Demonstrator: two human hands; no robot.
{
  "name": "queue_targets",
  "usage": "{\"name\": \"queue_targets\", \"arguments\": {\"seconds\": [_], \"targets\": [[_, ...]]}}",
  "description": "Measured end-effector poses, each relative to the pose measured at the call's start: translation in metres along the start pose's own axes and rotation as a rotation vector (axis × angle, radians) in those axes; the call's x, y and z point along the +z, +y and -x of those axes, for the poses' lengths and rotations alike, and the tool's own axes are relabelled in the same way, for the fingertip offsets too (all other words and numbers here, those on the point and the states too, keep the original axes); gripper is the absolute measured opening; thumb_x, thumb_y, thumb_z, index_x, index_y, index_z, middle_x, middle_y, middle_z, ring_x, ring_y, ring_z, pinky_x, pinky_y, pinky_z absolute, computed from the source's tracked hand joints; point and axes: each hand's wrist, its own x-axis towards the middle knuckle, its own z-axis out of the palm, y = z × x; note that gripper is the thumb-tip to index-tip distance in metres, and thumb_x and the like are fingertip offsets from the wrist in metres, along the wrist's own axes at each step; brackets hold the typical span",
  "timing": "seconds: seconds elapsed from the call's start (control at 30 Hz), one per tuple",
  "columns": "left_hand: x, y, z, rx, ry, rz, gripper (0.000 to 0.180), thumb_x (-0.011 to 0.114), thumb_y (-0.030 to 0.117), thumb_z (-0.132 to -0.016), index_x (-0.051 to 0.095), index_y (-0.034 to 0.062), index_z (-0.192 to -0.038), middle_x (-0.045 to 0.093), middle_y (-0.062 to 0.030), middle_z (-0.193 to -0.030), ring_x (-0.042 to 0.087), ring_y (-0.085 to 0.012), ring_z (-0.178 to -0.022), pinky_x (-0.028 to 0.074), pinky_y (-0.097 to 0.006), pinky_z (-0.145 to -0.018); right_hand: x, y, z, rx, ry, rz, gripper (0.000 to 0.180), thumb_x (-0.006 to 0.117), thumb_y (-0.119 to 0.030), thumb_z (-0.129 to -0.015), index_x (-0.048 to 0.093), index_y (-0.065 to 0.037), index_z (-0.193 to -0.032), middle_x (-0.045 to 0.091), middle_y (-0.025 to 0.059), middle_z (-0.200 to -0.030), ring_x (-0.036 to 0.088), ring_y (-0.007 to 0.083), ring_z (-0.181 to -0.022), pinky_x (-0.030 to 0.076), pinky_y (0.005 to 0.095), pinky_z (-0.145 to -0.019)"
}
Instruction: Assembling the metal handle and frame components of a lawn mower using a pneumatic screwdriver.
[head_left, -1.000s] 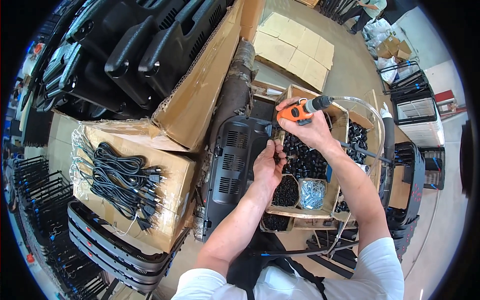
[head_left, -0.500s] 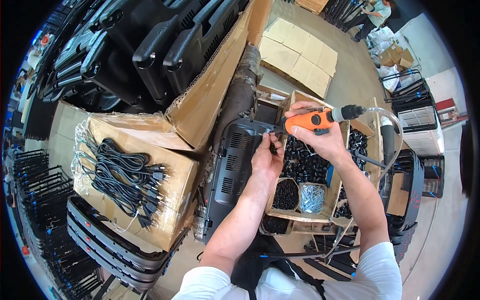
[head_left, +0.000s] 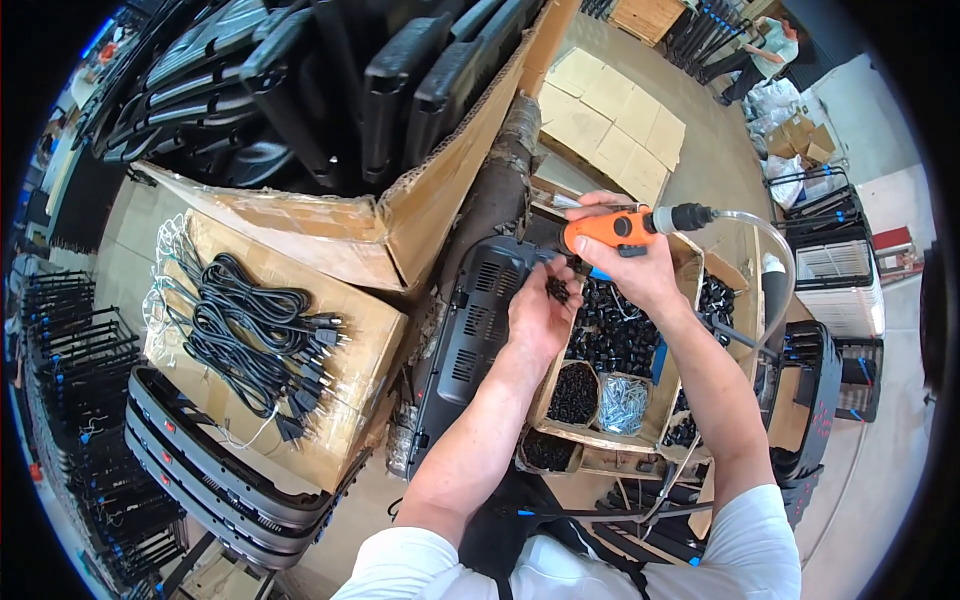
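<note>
Currently, the right hand (head_left: pixel 640 268) has its fingers wrapped around an orange power tool (head_left: pixel 603 236), whose clear hose (head_left: pixel 779 240) curves off to the right. Just beside it, the left hand (head_left: pixel 537 312) curls its fingers around a cluster of small dark pieces (head_left: pixel 557 289), above the upper right edge of a black vented housing (head_left: pixel 467 330). Right of that housing stands a wooden bin (head_left: pixel 600 438) with black parts (head_left: pixel 612 325) and, nearer the person, silver screws (head_left: pixel 622 404). Coiled black cables (head_left: pixel 245 330) lie on a cardboard box (head_left: pixel 358 400) at left.
</note>
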Motion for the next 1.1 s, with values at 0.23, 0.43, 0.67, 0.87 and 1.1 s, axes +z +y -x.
{"name": "queue_targets", "arguments": {"seconds": [0.23, 0.43, 0.67, 0.87, 1.1], "targets": [[-0.031, -0.007, 0.035, -0.079, -0.153, -0.227, 0.028, 0.048, 0.025, -0.114, 0.064, 0.003, -0.122, 0.071, -0.0076, -0.1, 0.066, -0.0191, -0.086, 0.057, -0.032, -0.077, 0.017, 0.019, -0.024, 0.015, 0.016, 0.041, 0.048, 0.086, -0.013, -0.085, 0.066, 0.0, -0.126, 0.075, 0.0088, -0.116, 0.068, 0.0154, -0.111, 0.055, 0.0334, -0.1], [-0.04, -0.015, 0.061, -0.167, -0.039, -0.339, 0.03, 0.048, 0.027, -0.115, 0.065, 0.005, -0.127, 0.072, -0.0052, -0.1, 0.065, -0.0163, -0.083, 0.054, -0.031, -0.073, 0.026, 0.026, -0.033, 0.012, -0.007, 0.051, 0.043, 0.086, -0.012, -0.084, 0.068, -0.001, -0.122, 0.076, 0.0067, -0.113, 0.069, 0.0144, -0.107, 0.056, 0.0328, -0.098], [-0.057, -0.022, 0.067, -0.049, -0.043, -0.462, 0.023, 0.06, 0.024, -0.111, 0.07, 0.006, -0.12, 0.068, 0.0002, -0.089, 0.059, -0.0095, -0.073, 0.047, -0.025, -0.064, 0.03, 0.022, -0.037, -0.021, -0.055, 0.164, 0.03, 0.086, -0.009, -0.082, 0.072, -0.003, -0.108, 0.075, 0.0048, -0.108, 0.069, 0.0141, -0.099, 0.056, 0.0319, -0.091], [-0.044, -0.009, 0.067, 0.108, 0.064, -0.382, 0.017, 0.067, 0.024, -0.107, 0.071, 0.0078, -0.108, 0.071, -0.0004, -0.09, 0.063, -0.0095, -0.074, 0.049, -0.025, -0.062, 0.03, 0.019, -0.035, -0.037, -0.073, 0.145, 0.031, 0.086, -0.008, -0.081, 0.072, -0.002, -0.108, 0.074, 0.0055, -0.108, 0.069, 0.0147, -0.098, 0.056, 0.0324, -0.091], [-0.042, 0.001, 0.076, 0.133, 0.108, -0.261, 0.031, 0.071, 0.041, -0.102, 0.069, 0.0092, -0.101, 0.066, 0.0, -0.083, 0.06, -0.0133, -0.069, 0.047, -0.028, -0.061, 0.031, 0.029, -0.036, -0.044, -0.1, 0.084, 0.036, 0.086, -0.008, -0.081, 0.071, -0.001, -0.112, 0.074, 0.0072, -0.11, 0.07, 0.0156, -0.101, 0.057, 0.0324, -0.094]]}}
